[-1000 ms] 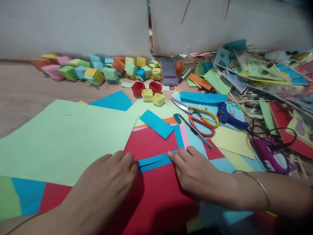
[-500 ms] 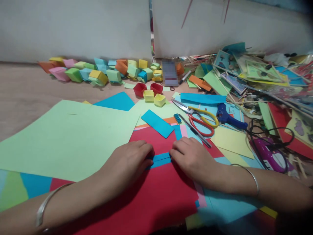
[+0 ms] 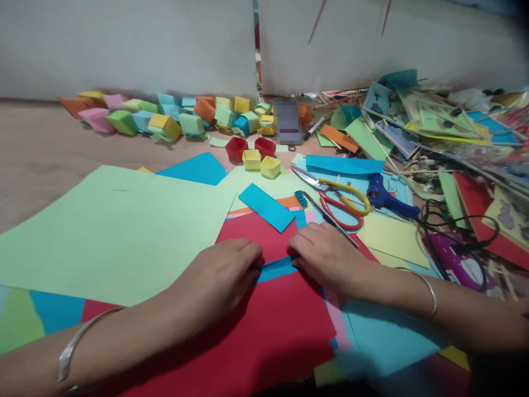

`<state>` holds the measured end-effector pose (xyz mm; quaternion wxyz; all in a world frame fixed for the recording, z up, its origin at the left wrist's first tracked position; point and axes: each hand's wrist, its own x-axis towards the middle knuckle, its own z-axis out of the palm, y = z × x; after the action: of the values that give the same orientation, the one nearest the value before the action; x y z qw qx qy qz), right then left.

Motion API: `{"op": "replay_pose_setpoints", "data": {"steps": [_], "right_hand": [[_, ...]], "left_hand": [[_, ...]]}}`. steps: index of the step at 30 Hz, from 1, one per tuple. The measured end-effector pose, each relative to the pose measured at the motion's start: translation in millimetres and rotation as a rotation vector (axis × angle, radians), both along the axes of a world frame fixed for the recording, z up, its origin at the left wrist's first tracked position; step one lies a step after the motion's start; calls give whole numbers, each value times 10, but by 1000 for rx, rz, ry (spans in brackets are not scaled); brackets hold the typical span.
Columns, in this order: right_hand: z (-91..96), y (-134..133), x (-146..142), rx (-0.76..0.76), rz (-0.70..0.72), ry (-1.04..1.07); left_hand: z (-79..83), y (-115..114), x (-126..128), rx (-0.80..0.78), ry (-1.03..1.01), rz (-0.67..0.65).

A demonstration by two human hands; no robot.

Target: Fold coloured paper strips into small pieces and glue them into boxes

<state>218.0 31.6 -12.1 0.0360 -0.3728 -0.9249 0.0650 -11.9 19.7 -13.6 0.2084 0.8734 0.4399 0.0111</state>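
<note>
A folded blue paper strip [image 3: 276, 270] lies across the red paper [image 3: 264, 336], with a crease along its length. My left hand [image 3: 229, 270] pinches its left end, fingertips curled over the edge. At the other end my right hand [image 3: 320, 256] grips the strip with bent fingers. Both ends are hidden under the fingers. Just beyond the hands rests a flat blue paper rectangle [image 3: 266, 207]. Scissors [image 3: 343, 198] with red and yellow handles lie behind my right hand, beside a thin dark pen-like tool [image 3: 330, 218].
A large light green sheet [image 3: 115, 237] spreads to the left. Small red and yellow paper boxes [image 3: 251, 160] stand ahead, with a row of coloured folded paper boxes [image 3: 165, 118] behind. On the right are a blue glue gun [image 3: 390, 198], its cord, and piled paper crafts [image 3: 438, 121].
My right hand has shifted slightly up and away from my body along the strip's right end. The strip's upper flap looks lifted differently between the hands. My left hand stays nearly in place.
</note>
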Motion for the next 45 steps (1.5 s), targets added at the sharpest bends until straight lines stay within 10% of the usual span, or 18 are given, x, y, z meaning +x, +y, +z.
{"op": "replay_pose_setpoints", "data": {"steps": [25, 45], "right_hand": [[48, -168, -2, 358, 225, -6], [163, -308, 9, 200, 247, -149]], "left_hand": [[140, -167, 5, 347, 137, -269], [-6, -324, 31, 295, 122, -209]]}}
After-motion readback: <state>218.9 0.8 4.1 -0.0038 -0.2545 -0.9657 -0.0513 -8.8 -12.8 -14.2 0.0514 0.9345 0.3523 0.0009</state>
